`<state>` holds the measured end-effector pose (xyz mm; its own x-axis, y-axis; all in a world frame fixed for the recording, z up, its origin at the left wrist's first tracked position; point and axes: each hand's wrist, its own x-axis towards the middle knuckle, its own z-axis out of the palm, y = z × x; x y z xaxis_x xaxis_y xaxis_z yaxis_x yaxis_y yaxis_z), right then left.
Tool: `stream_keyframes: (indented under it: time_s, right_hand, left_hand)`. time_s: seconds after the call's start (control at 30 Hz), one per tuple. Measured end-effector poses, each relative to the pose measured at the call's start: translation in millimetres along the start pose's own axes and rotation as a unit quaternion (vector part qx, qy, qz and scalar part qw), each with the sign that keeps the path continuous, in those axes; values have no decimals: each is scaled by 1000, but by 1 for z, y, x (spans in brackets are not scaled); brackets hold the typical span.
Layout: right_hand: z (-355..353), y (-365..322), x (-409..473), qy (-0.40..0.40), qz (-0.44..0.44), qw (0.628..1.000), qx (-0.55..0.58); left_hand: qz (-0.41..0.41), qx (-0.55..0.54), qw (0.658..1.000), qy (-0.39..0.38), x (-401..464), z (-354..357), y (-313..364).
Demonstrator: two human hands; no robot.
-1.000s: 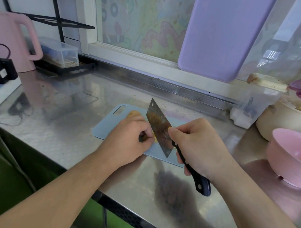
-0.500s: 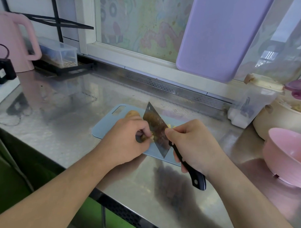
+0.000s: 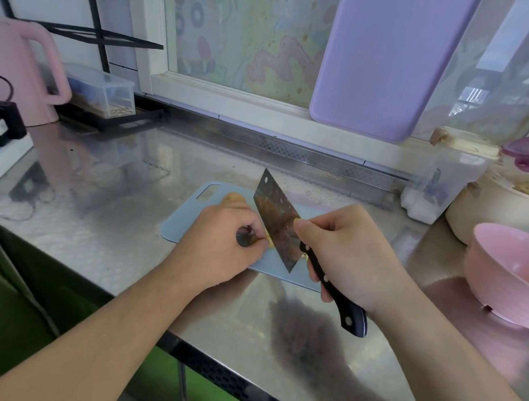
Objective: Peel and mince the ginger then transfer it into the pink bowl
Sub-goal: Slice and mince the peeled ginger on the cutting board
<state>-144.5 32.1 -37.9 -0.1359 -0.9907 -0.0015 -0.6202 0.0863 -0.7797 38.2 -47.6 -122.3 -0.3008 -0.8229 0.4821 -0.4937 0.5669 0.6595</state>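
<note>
A pale blue cutting board (image 3: 184, 224) lies on the steel counter. My left hand (image 3: 219, 243) grips a piece of ginger (image 3: 233, 197) over the board; only its brown far end and a yellow bit near my fingertips show. My right hand (image 3: 345, 257) holds a cleaver (image 3: 276, 221) by its black handle, thumb against the blade. The blade stands tilted with its edge against the ginger beside my left fingers. The pink bowl (image 3: 500, 268) sits at the right edge of the counter, apart from both hands.
A cream pot (image 3: 478, 213) and a clear container (image 3: 437, 188) stand behind the bowl. A purple board (image 3: 382, 63) leans on the window. A pink kettle (image 3: 25, 72), a clear box (image 3: 102, 89) and a black charger (image 3: 5, 122) sit at the left. The counter's front edge runs below my forearms.
The cleaver and my right hand have shifted slightly down and left along the ginger. My left hand keeps its hold in about the same place.
</note>
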Motion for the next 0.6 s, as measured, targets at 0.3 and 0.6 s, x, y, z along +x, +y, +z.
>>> stream_keyframes:
  time_s: [0.3,0.6]
  right_hand:
    - [11,-3,-2,15,8,999,-27]
    - [17,-4,-6,9,12,999,-47]
  left_hand:
    - [12,26,1000,0,2,0,2]
    - [28,42,999,-1,3,0,0]
